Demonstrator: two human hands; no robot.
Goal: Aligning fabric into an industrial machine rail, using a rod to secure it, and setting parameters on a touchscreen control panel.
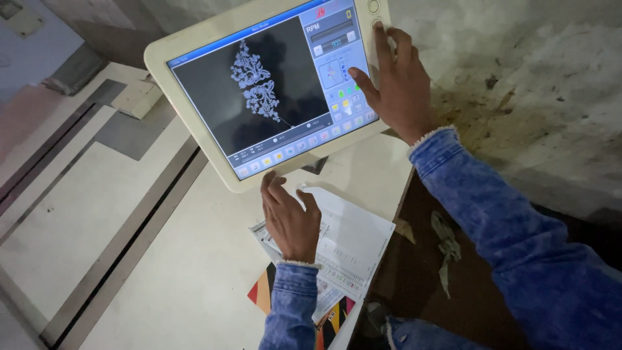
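Over a cream table (129,214), right hand (395,84) spread on touchscreen panel (265,91), left hand (288,220) flat on papers (356,246).

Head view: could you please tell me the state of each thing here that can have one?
Touchscreen panel: lit, tilted, showing a pale ornamental pattern on black.
Right hand: open, on the panel's right edge, thumb at the screen's buttons.
Left hand: open, fingertips at the panel's lower edge.
Printed sheet: flat under the left hand.
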